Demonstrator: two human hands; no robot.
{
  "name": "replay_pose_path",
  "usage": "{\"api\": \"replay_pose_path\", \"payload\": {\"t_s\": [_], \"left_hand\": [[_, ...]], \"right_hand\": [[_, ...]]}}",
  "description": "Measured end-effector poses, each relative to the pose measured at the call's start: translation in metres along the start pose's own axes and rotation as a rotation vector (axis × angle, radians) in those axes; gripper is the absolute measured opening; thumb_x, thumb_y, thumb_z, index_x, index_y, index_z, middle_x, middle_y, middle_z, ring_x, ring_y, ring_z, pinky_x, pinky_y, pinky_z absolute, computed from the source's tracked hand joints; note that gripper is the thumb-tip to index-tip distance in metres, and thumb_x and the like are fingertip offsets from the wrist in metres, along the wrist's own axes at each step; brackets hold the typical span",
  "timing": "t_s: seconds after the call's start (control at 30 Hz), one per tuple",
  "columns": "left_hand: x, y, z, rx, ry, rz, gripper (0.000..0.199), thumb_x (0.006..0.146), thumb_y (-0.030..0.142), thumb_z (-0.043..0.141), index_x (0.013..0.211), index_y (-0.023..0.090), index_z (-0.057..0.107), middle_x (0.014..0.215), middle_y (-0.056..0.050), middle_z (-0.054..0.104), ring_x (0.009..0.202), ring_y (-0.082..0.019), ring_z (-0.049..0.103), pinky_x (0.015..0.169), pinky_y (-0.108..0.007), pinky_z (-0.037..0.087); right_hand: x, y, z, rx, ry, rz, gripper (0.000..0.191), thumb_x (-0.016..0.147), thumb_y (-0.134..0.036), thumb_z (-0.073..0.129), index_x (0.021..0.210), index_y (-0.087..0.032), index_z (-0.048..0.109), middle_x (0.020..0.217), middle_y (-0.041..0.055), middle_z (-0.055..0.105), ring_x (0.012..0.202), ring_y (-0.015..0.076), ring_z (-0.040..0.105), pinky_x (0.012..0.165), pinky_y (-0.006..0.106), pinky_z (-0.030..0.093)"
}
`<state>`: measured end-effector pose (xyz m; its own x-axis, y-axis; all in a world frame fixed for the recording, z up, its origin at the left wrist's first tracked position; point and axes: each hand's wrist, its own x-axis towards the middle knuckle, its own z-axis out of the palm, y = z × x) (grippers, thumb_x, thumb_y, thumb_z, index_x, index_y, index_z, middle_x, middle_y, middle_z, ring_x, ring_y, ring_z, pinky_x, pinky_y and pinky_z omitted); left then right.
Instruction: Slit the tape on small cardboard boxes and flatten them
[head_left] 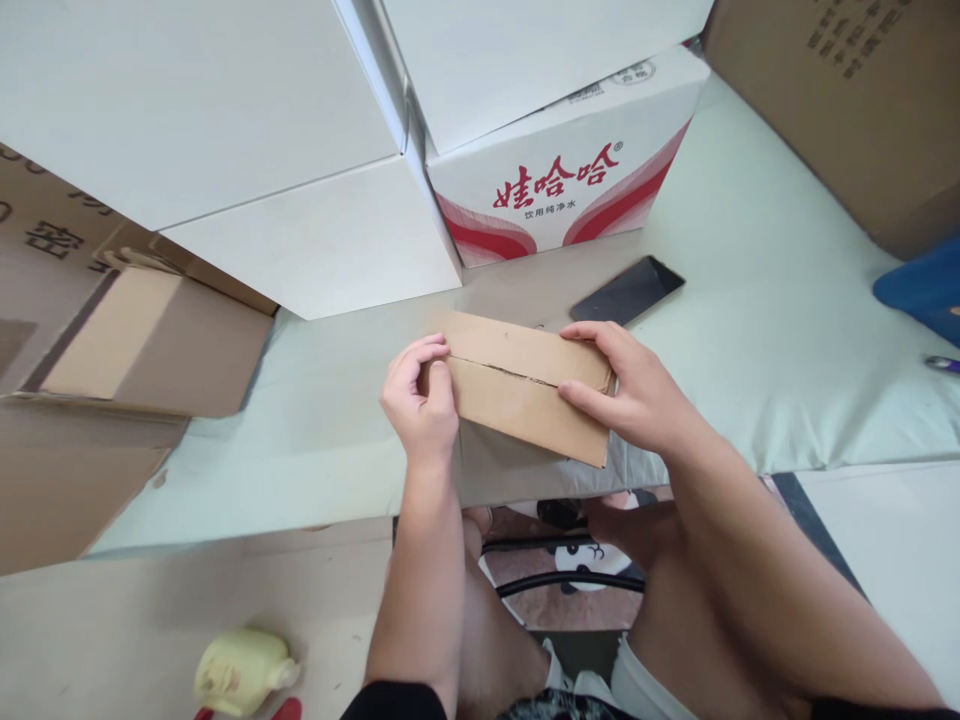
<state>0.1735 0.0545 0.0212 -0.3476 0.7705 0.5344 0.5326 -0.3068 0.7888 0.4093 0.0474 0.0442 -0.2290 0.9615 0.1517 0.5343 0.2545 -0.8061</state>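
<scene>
A small brown cardboard box [525, 400] is held between both hands above the front edge of the cloth-covered table. Its top flaps meet at a seam running lengthwise. My left hand [421, 395] grips the box's left end, fingers curled round it and thumb on the near side. At the right end, my right hand [626, 385] holds the box with its thumb near the seam and fingers over the far side. Just beyond the right hand, a dark phone [630, 290] lies on the table.
White boxes [315, 240] and a white and red carton [562, 190] stand at the back. Large cardboard boxes [157, 340] are at the left, another [847, 110] at the back right. A blue object [922, 290] lies right; a yellow bottle [244, 670] is lower left.
</scene>
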Motion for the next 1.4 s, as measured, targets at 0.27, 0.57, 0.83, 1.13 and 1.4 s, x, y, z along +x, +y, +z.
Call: {"api": "replay_pose_path", "payload": {"t_s": [0.27,0.57,0.83,1.13,1.4], "left_hand": [[0.001,-0.001,-0.001,-0.043,0.014,0.003,0.018,0.084,0.017,0.058,0.083,0.019,0.076,0.099,-0.007,0.08,0.101,-0.021,0.075,0.098,-0.039,0.057],[0.002,-0.001,-0.004,0.034,-0.012,0.031,0.021,0.085,0.019,0.056,0.085,0.02,0.077,0.106,-0.006,0.08,0.106,-0.021,0.074,0.102,-0.041,0.056],[0.003,-0.002,-0.003,0.057,0.002,0.04,0.02,0.082,0.018,0.055,0.091,0.02,0.073,0.11,-0.008,0.07,0.109,-0.021,0.067,0.1,-0.038,0.054],[0.006,-0.003,-0.006,0.176,0.133,-0.17,0.019,0.075,0.02,0.067,0.094,0.019,0.067,0.098,-0.002,0.05,0.065,-0.009,0.039,0.067,-0.028,0.045],[0.004,0.009,-0.014,0.101,-0.08,-0.063,0.034,0.09,0.044,0.066,0.118,0.026,0.073,0.116,-0.008,0.048,0.103,-0.019,0.057,0.09,-0.032,0.057]], "right_hand": [[0.0,-0.003,-0.008,-0.013,-0.107,0.014,0.064,0.077,-0.048,0.071,0.133,-0.018,0.061,0.128,0.0129,0.066,0.112,0.0297,0.064,0.096,0.044,0.052],[-0.002,-0.006,-0.013,-0.077,-0.092,-0.007,0.059,0.077,-0.049,0.073,0.127,-0.019,0.065,0.121,0.0117,0.071,0.104,0.0287,0.067,0.089,0.042,0.054],[-0.004,-0.01,-0.016,-0.131,-0.036,-0.031,0.05,0.078,-0.048,0.072,0.12,-0.021,0.069,0.118,0.0107,0.077,0.101,0.0292,0.072,0.083,0.04,0.054],[-0.006,-0.02,-0.019,-0.088,0.15,0.036,0.032,0.092,-0.044,0.053,0.077,-0.023,0.071,0.061,0.0001,0.063,0.056,0.0151,0.057,0.057,0.029,0.041],[-0.006,-0.025,-0.021,-0.076,0.242,-0.023,0.044,0.094,-0.038,0.048,0.055,-0.023,0.035,0.05,-0.003,0.03,0.047,0.0105,0.031,0.049,0.029,0.026]]}}
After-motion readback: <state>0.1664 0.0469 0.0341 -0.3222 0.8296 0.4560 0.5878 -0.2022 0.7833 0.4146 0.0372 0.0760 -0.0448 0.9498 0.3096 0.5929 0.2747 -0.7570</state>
